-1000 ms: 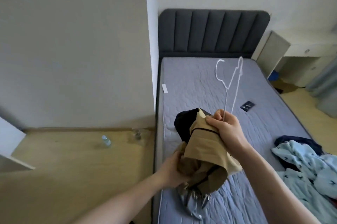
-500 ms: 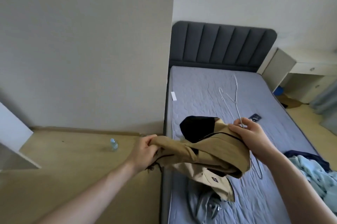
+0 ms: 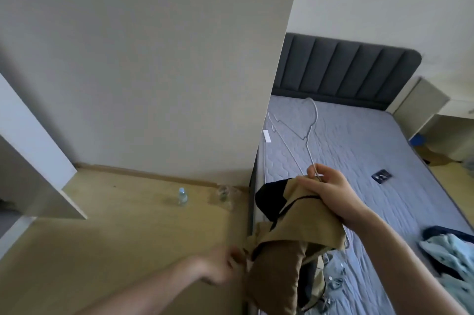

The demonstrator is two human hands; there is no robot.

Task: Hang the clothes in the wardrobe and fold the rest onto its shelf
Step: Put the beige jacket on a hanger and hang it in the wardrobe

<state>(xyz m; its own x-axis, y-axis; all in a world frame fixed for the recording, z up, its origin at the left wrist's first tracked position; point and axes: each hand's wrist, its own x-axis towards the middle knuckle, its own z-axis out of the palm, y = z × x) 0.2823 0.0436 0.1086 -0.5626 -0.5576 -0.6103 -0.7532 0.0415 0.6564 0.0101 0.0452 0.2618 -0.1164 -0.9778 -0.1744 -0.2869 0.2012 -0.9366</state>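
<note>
Since half a second ago, our left hand (image 3: 222, 264) has dropped low, toward 7 o'clock, and the hanger (image 3: 306, 135) now points up toward 12 o'clock.

From the head camera, our right hand (image 3: 331, 192) sits near the middle, a bit toward 4 o'clock. Its fingers pinch the thin wire hanger and also hold the top of the tan jacket (image 3: 287, 245). The jacket has a black lining and hangs down from that hand to 6 o'clock, over the edge of the bed (image 3: 359, 160). Our left hand is blurry. It touches the jacket's low edge, and we cannot tell if it grips the cloth.

A light blue garment (image 3: 446, 255) lies on the bed at 4 o'clock. A small dark thing (image 3: 381, 175) lies on the bed at 3 o'clock. A water bottle (image 3: 182, 195) stands on the floor at 9 o'clock, near the wall.
</note>
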